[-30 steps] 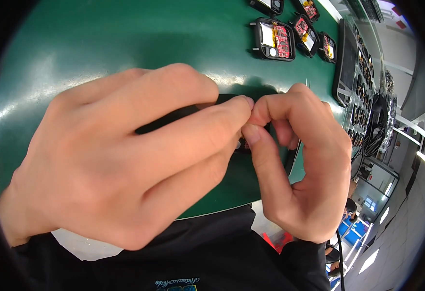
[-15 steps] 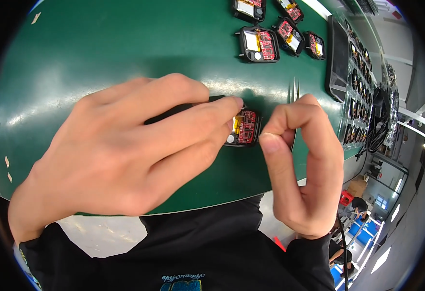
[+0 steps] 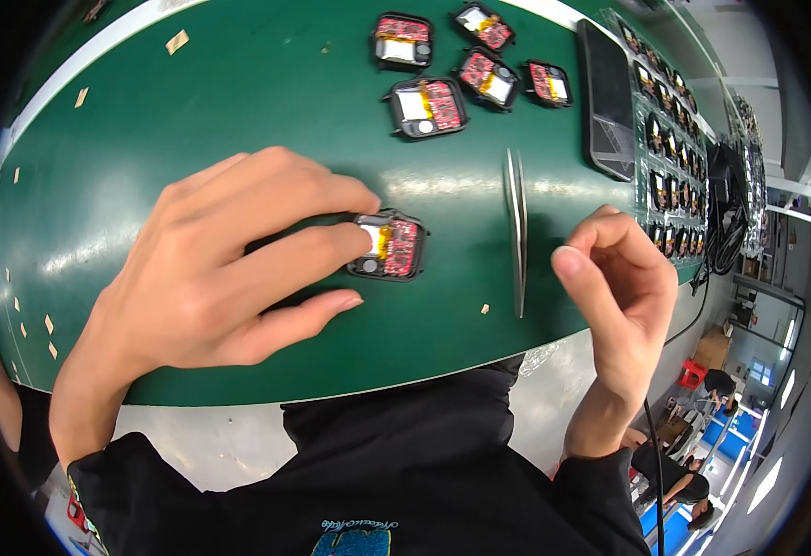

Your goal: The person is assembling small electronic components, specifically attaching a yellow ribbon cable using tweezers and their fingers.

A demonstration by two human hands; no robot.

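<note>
A small black square device case lies on the green table, with a red circuit board, a white battery and yellow tape showing inside. My left hand is over its left side, fingers spread and open; one fingertip touches the battery and another is at the upper corner. Part of the case is hidden under these fingers. My right hand is raised to the right, apart from the case, with thumb and forefinger closed in a pinch. Whatever may be between them cannot be made out. Metal tweezers lie between the case and my right hand.
Several similar open device cases sit farther back. A flat black tray-like object and clear trays of small parts line the right side. Black cables are beyond them. Small paper scraps are scattered on the table.
My right hand has moved away from the case's right edge. My left fingers have drawn back and spread, uncovering more of the case. The whole view has shifted, and the tweezers now show fully.
</note>
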